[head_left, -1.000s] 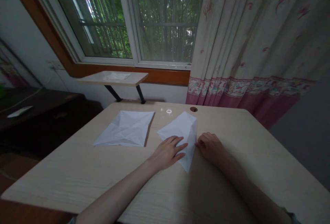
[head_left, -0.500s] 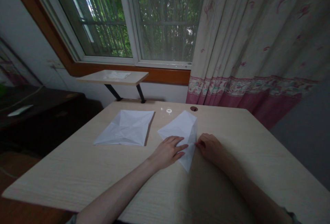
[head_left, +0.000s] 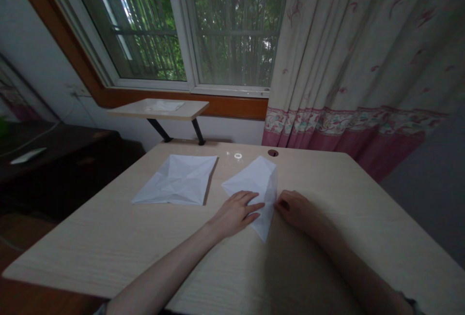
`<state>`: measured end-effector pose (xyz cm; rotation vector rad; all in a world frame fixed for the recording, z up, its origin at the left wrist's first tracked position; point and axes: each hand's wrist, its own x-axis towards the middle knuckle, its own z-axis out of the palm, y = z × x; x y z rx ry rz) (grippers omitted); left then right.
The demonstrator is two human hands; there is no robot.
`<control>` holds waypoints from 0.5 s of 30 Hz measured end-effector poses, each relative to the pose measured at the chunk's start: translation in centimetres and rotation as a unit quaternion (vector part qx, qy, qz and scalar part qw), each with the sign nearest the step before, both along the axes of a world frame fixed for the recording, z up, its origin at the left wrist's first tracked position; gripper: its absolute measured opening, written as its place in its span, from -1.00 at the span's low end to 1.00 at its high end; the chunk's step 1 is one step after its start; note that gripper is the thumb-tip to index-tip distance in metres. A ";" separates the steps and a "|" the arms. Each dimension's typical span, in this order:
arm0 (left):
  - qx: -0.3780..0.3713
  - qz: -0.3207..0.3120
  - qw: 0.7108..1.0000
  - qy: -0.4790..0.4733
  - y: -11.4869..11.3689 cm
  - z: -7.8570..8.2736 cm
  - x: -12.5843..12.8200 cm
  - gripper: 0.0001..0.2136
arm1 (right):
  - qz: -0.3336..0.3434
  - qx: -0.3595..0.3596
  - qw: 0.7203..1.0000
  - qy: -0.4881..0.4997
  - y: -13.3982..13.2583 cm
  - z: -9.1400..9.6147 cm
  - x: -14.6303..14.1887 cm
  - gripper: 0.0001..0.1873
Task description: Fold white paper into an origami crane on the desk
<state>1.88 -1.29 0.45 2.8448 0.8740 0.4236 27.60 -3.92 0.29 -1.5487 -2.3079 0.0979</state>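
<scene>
A folded sheet of white paper (head_left: 254, 172) lies on the wooden desk (head_left: 145, 247), with one pointed corner toward me. My left hand (head_left: 238, 213) rests on it, fingers spread and pressing its middle. At the paper's right edge, my right hand (head_left: 293, 207) is closed in a pinch, its thumb and fingertip touching that edge. Whether the edge is between those fingertips is hard to see. To the left lies a second white paper (head_left: 181, 177), creased and roughly square, touched by neither hand.
A small raised shelf (head_left: 131, 107) on black legs stands at the back left, bearing a crumpled white tissue (head_left: 165, 106). A round cable hole (head_left: 273, 153) is near the desk's back edge. Behind are a window and a floral curtain (head_left: 327, 87). A dark cabinet (head_left: 72, 145) stands at left.
My right hand has shifted very slightly down and left along the paper's right edge. The left hand and both papers look the same.
</scene>
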 end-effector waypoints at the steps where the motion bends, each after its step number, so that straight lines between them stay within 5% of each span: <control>1: 0.000 -0.001 1.000 -0.003 0.0 0.0 0.0 -0.66 | 0.000 -0.003 1.000 0.000 -0.1 0.1 -0.1 -0.81; 15: -0.005 0.001 1.000 -0.025 0.6 -0.7 -0.2 -0.70 | 0.001 -0.135 0.988 0.076 -1.4 1.7 -1.5 -0.88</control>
